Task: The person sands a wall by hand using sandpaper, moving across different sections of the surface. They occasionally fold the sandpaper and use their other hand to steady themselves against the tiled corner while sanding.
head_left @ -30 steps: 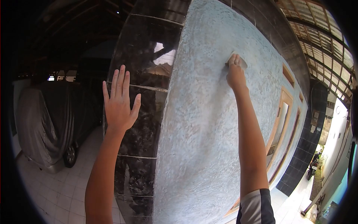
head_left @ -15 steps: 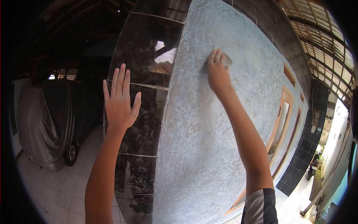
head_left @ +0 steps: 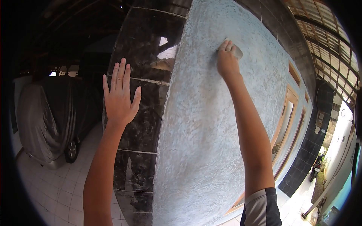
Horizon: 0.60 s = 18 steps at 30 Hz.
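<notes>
Up on the rough pale-blue plastered wall (head_left: 203, 124), my right hand (head_left: 228, 62) presses a thin grey sheet that looks like sandpaper (head_left: 238, 53) against the surface. Its fingers curl over the sheet and hide much of it. To the left, my left hand (head_left: 120, 100) lies flat with spread fingers against the glossy black tile column (head_left: 149, 45), holding nothing. Pale joint lines run between the tiles, and the plaster meets them along a vertical edge.
A vehicle under a grey cover (head_left: 45, 120) stands at left on a white tiled floor (head_left: 64, 192). Wood-framed windows (head_left: 286, 116) sit along the wall at right. Farther off are a motorbike (head_left: 316, 167) and a corrugated roof (head_left: 320, 22).
My right hand has moved up and slightly right across the wall with the sandpaper. My left hand stays flat on the black tiles, while the view has shifted slightly.
</notes>
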Each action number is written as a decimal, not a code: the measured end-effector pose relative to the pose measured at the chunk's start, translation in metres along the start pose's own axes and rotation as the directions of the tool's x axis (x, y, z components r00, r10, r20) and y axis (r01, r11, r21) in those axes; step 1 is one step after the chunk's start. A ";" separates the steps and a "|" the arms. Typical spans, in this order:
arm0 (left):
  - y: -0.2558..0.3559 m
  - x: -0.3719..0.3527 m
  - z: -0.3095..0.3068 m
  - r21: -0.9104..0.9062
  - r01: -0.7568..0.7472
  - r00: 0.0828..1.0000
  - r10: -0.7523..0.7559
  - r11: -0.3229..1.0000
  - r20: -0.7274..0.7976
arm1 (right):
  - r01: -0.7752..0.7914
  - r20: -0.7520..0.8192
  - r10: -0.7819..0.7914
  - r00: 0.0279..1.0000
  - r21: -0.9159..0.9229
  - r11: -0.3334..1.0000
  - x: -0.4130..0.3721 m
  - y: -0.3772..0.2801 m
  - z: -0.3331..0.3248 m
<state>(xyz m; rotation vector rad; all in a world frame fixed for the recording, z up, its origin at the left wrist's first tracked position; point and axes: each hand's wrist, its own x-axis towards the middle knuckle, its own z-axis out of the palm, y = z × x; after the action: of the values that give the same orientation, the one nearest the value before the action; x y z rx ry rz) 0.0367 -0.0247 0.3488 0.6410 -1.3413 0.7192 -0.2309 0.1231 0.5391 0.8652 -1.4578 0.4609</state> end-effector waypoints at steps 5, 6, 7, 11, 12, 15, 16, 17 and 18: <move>0.000 0.001 0.000 -0.004 -0.006 1.000 0.006 1.000 -0.002 | 0.155 -0.063 -0.157 0.986 -0.035 0.987 -0.018 0.007 0.009; 0.000 -0.001 -0.001 0.001 -0.006 1.000 0.006 1.000 0.007 | 0.011 -0.050 -0.007 0.999 0.066 0.998 -0.015 0.019 0.007; 0.000 -0.001 0.000 0.001 -0.002 1.000 0.002 1.000 0.007 | 0.015 -0.050 -0.012 0.999 0.065 0.998 -0.016 0.018 0.012; 0.001 0.000 0.000 -0.011 0.003 1.000 -0.003 1.000 -0.008 | 0.096 -0.004 -0.096 0.995 -0.030 0.995 -0.058 -0.034 0.009; 0.001 -0.001 0.000 -0.001 0.001 1.000 -0.001 1.000 0.001 | 0.131 -0.038 -0.132 0.990 -0.043 0.990 -0.059 -0.026 0.011; 0.001 -0.001 0.000 -0.005 0.006 1.000 -0.006 1.000 -0.011 | -0.008 -0.023 0.009 1.000 0.029 1.000 -0.056 0.014 0.015; 0.000 -0.001 0.001 -0.002 0.015 1.000 -0.015 1.000 -0.009 | -0.179 0.018 0.178 0.984 0.103 0.978 -0.051 0.022 0.017; 0.000 -0.001 0.001 0.001 0.013 1.000 -0.013 1.000 -0.015 | -0.169 0.020 0.168 0.986 0.102 0.980 -0.053 0.015 0.013; 0.001 -0.002 0.002 0.003 0.003 1.000 -0.003 1.000 -0.021 | -0.095 0.055 0.096 0.994 -0.019 0.995 -0.063 0.003 0.008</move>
<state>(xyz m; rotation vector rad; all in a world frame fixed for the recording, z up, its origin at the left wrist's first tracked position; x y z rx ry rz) 0.0349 -0.0257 0.3474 0.6355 -1.3200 0.7240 -0.2445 0.1332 0.4779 0.8030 -1.5572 0.4992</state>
